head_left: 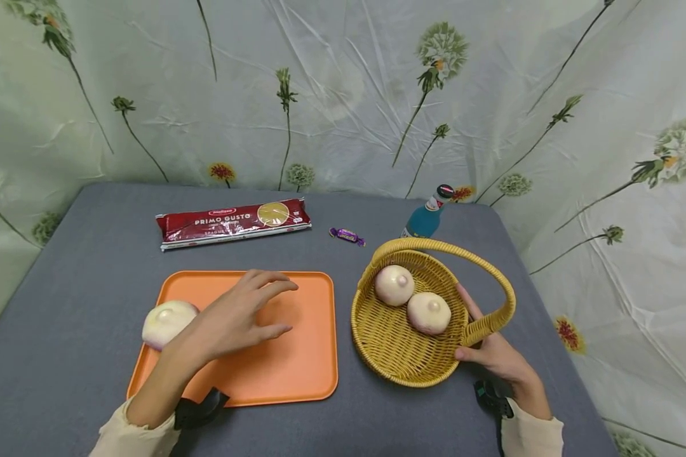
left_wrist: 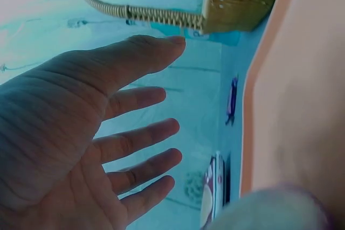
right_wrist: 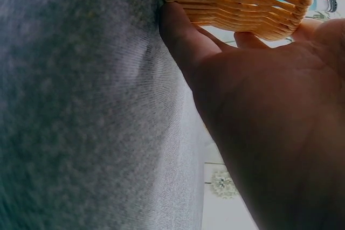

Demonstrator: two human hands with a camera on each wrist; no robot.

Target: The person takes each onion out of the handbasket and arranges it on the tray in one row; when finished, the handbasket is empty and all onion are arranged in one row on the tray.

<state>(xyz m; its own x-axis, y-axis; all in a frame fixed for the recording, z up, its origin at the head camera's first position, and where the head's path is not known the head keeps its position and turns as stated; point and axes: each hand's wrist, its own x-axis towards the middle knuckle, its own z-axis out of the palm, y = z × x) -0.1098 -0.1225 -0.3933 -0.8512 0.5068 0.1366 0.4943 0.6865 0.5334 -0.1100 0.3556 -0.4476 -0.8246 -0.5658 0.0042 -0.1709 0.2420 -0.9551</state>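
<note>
My left hand [head_left: 231, 317] hovers above the orange tray [head_left: 297, 387], fingers spread and nothing in them; the left wrist view shows its bare palm. On the tray's left side lies a white onion with a purplish tinge [head_left: 168, 322], close to the left forearm. My right hand [head_left: 500, 355] rests against the outer right side of a yellow wicker basket [head_left: 377, 362]. Its thumb and extended index finger lie on either side of the handle's base; the other fingers are partly hidden. Inside the basket are two onions, one farther back [head_left: 394, 285] and one nearer [head_left: 429, 313].
A red spaghetti pack [head_left: 234, 223] lies behind the tray. A purple wrapped candy [head_left: 347, 237] is right of it. Behind the basket, a bottle of blue drink [head_left: 425, 219] is partly hidden by the arched handle [head_left: 451, 247]. Floral cloth [head_left: 343, 95] hangs behind the grey table.
</note>
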